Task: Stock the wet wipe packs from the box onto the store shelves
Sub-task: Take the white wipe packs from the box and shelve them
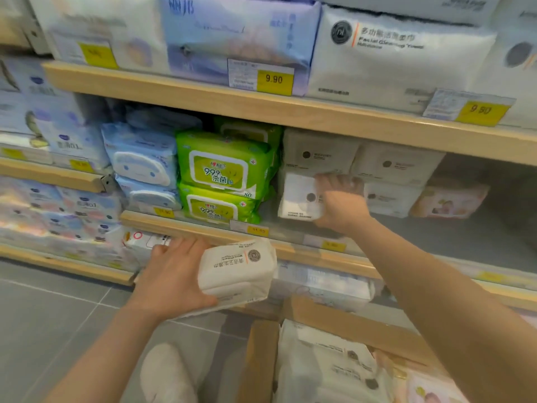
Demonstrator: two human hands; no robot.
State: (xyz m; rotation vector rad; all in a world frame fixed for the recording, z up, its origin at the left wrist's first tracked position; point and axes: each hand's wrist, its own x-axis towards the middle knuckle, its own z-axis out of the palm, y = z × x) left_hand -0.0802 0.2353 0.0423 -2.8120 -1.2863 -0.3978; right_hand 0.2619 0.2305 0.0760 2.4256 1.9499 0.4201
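Busy with the putting-away step: right hand (338, 199) closed around a white wipe pack (299, 196) and pushing it onto the middle shelf (186, 225), just right of the green packs (223, 170), while left hand (174, 274) grips a second white pack (236, 269) below that shelf's front edge, with more packs waiting in the box (345, 324) lower down. Next, probably a need to seat the first pack flat under the white ones above, let go, then lift the second pack up beside it. Hard to see: right fingertips blurry, box cut off at the bottom, back of the shelf dark.
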